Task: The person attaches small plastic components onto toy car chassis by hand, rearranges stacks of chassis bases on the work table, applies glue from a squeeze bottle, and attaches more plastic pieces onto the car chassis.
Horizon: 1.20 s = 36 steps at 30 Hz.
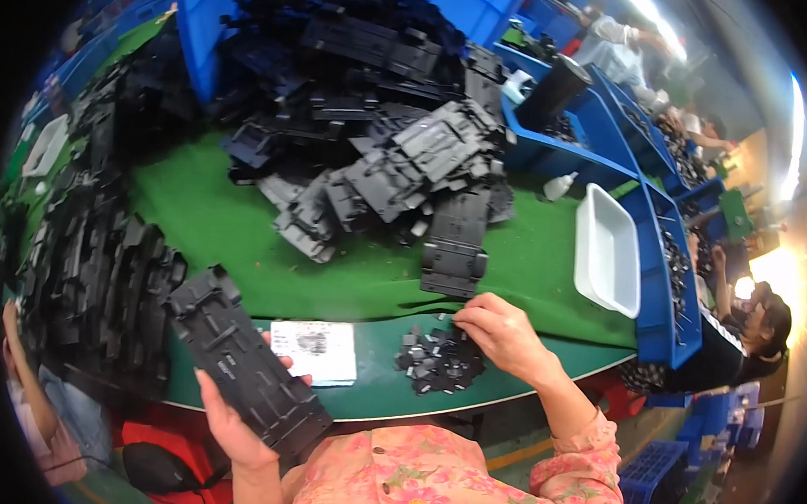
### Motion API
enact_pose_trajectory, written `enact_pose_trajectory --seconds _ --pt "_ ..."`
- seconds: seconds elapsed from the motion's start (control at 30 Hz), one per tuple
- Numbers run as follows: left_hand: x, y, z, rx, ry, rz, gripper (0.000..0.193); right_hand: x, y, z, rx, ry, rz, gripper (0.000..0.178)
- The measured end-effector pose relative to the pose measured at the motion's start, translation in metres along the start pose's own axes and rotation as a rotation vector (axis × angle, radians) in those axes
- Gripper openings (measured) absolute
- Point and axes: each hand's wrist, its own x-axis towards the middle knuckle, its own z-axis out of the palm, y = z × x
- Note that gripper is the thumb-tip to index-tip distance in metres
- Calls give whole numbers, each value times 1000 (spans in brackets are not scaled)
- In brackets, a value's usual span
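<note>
Left hand [233, 432]: you grip 1 long black plastic part [245, 367], thumb on its left edge, fingertips showing past the right edge. Long axis slants from upper left to lower right, toward your shirt [421, 473]. Right hand [506, 338]: nearer the heap of small black pieces [439, 362], which lies just below-left of its fingertips. Those fingers look narrow; cannot tell whether they pinch a piece. White paper [331, 359] lies between part and heap.
</note>
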Motion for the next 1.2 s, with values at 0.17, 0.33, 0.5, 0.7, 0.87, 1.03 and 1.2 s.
enact_pose_trajectory --seconds 0.17,0.33,0.5,0.7,0.87,1.03,1.2 --pt "6 4 -15 9 -64 10 70 3 -43 4 422 -4 290 14" --pt "1 7 -19 -46 -59 18 72 47 -80 29 429 -162 22 19" --pt "-3 11 -25 -65 -36 38 72 83 -84 60 306 -230 -206 12" --pt "-7 14 -29 -52 -12 59 72 97 -95 78 25 -324 -295 10" --pt "-5 17 -30 -39 65 53 66 98 -93 86 -107 -300 -358 12" --pt "0 18 -30 -31 69 57 65 95 -88 84 -121 -254 -569 20" --pt "4 18 -28 -40 63 70 64 88 -89 77 -13 -270 -489 19"
